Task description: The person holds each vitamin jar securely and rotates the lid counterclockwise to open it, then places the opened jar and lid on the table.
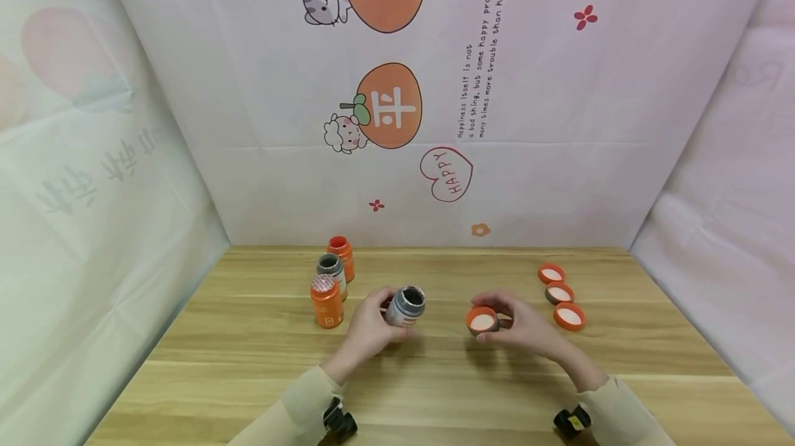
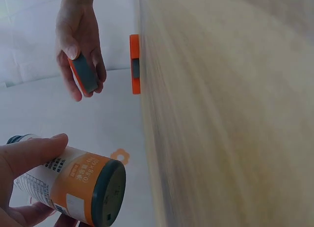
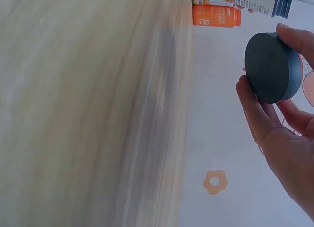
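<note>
My left hand (image 1: 371,327) grips a grey pill bottle (image 1: 406,308) by its side, tilted above the table with its uncapped mouth toward the head camera. In the left wrist view the bottle (image 2: 73,183) shows a white and orange label and a dark green base. To the right, my right hand (image 1: 518,325) pinches a screw cap (image 1: 483,322) by its edge. Its orange-rimmed inside with a white liner faces up to the head camera, while the right wrist view shows the cap's dark grey-green top (image 3: 269,69). A gap separates bottle and cap.
Left of my left hand stand an orange bottle (image 1: 327,304) with foil over its mouth, a grey bottle (image 1: 338,273) and another orange bottle (image 1: 348,263). Three caps, one of them grey-sided (image 1: 560,293), lie liner up at the right. White printed cloth (image 1: 528,190) encloses the wooden table (image 1: 236,363).
</note>
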Available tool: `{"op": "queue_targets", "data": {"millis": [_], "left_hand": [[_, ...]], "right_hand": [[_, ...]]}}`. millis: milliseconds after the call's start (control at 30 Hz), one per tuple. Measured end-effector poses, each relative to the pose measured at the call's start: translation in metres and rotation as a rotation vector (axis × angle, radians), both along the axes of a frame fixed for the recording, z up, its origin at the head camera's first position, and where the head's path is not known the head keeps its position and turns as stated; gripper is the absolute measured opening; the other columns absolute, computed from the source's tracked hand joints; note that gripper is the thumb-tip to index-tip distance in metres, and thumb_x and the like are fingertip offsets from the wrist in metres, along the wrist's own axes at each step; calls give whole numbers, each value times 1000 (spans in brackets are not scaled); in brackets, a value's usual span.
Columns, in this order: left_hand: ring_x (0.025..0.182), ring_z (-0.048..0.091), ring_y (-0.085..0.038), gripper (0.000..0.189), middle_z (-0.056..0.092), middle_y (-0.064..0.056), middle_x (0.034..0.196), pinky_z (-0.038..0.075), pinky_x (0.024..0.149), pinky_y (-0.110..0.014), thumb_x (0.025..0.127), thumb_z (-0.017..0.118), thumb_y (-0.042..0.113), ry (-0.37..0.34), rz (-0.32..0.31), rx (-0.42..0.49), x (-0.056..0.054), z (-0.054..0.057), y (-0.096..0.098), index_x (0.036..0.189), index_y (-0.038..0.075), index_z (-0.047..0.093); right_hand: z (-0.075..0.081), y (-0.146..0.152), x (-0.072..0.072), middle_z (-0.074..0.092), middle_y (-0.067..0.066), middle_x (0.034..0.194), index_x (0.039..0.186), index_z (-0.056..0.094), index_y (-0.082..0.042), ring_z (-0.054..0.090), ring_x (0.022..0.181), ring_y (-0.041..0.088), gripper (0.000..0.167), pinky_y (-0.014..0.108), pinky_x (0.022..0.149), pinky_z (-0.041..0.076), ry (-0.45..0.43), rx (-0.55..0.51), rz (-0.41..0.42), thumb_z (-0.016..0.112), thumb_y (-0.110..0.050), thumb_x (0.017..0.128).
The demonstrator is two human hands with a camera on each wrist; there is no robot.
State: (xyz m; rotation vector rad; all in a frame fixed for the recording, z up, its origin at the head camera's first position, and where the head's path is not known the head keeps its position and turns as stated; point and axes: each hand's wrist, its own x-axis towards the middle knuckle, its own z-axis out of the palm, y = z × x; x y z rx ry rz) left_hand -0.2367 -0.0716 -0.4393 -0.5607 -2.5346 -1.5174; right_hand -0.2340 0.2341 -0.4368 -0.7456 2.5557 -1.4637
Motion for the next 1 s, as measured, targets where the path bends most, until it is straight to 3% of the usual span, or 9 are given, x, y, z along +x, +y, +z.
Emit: {"op": "queue_targets", "data": {"millis": [267, 600, 900, 1000], "left_hand": [[96, 61, -22, 56, 65, -6, 106, 51, 84, -40, 63, 87, 12, -25, 0, 3, -1, -2, -11, 113, 10, 61], [97, 63, -21, 59, 68, -6, 104, 52, 83, -38, 61, 88, 11, -33, 49, -33, -2, -3, -26, 114, 8, 62], [96, 65, -23, 59, 68, -8, 104, 52, 84, -42, 61, 88, 14, -44, 85, -105, 1, -3, -36, 113, 5, 61], [95, 65, -23, 61, 69, -9, 103, 52, 84, -41, 60, 89, 15, -40, 93, -124, 1, -3, -40, 113, 4, 61]], "right_hand": [[-5, -1, 0, 58, 3, 119, 123, 61, -9, 58, 110, 28, 61, 35, 86, 53, 114, 147, -32, 78, -41, 74], [-5, 1, 4, 59, 7, 109, 113, 64, -8, 62, 98, 27, 54, 25, 73, 53, 232, 303, -75, 82, -36, 70], [-9, 11, 5, 64, 4, 108, 111, 65, -9, 59, 97, 22, 51, 34, 77, 50, 297, 419, -126, 82, -34, 70], [-10, 16, 6, 65, 4, 109, 109, 65, -8, 61, 101, 26, 49, 44, 91, 46, 304, 415, -135, 83, -29, 69]]}}
